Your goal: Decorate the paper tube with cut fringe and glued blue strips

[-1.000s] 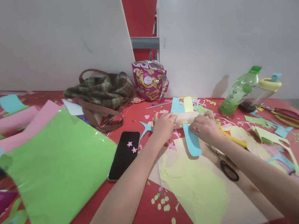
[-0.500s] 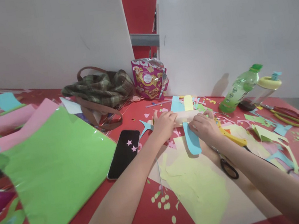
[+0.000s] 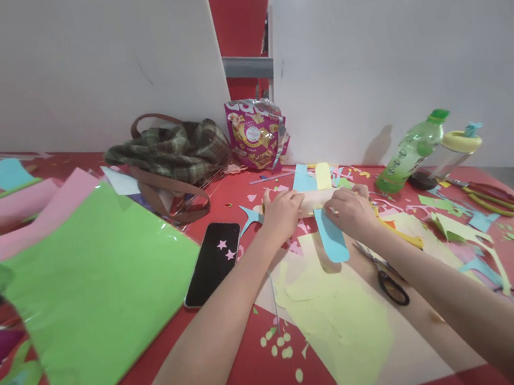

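My left hand (image 3: 282, 213) and my right hand (image 3: 350, 210) both close round a cream paper roll (image 3: 315, 199) lying across the red table. A blue paper strip (image 3: 331, 240) hangs from the roll toward me, beside my right hand. A pale yellow strip (image 3: 322, 175) and another blue piece (image 3: 303, 180) stick out behind the roll. Under my wrists lies a cut yellow-green sheet (image 3: 341, 322) on a beige sheet.
A black phone (image 3: 213, 263) lies left of my left arm, black-handled scissors (image 3: 388, 279) by my right arm. A green sheet (image 3: 93, 296), plaid bag (image 3: 173, 157), snack pouch (image 3: 256, 135), green bottle (image 3: 411, 152) and red scissors (image 3: 489, 198) surround the work. White boards (image 3: 402, 59) stand behind.
My hands stay on the roll. The right hand has shifted slightly up along it, and the blue strip has swung a little with it.
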The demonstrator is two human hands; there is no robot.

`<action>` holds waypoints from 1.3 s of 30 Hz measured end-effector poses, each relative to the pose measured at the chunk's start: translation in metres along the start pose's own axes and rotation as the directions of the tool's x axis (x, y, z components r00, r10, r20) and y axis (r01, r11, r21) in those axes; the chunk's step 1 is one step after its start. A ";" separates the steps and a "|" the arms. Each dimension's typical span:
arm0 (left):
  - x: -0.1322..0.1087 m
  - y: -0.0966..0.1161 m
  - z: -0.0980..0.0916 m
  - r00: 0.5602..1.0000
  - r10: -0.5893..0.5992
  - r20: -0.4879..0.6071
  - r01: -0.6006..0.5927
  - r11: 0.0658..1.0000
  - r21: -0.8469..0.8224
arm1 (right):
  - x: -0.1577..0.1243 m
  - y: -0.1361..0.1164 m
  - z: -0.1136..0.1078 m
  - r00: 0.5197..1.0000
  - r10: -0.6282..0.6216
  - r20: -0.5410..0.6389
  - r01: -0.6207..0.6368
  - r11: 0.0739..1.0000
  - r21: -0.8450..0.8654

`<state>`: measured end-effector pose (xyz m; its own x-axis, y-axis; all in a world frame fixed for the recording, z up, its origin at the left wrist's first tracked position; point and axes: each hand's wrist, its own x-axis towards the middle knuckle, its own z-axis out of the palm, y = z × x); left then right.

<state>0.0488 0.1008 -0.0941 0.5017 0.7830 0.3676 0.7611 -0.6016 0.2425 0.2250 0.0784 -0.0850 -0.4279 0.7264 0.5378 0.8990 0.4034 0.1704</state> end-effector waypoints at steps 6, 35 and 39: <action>0.001 0.000 0.001 1.000 -0.003 -0.006 0.003 1.000 0.004 | 0.005 0.001 -0.002 0.998 0.017 0.062 -0.017 1.000 0.004; 0.002 0.002 -0.001 0.999 -0.029 0.046 0.030 0.999 -0.020 | -0.041 -0.123 -0.054 0.743 -0.518 0.424 0.080 0.698 0.712; 0.002 0.003 -0.002 0.998 -0.030 0.053 0.031 0.999 -0.017 | -0.046 -0.126 -0.050 0.737 -0.531 0.418 0.090 0.691 0.718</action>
<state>0.0511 0.1004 -0.0904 0.4999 0.8081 0.3117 0.7691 -0.5796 0.2693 0.1362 -0.0334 -0.0897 -0.8317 0.5539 -0.0395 0.5154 0.7434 -0.4264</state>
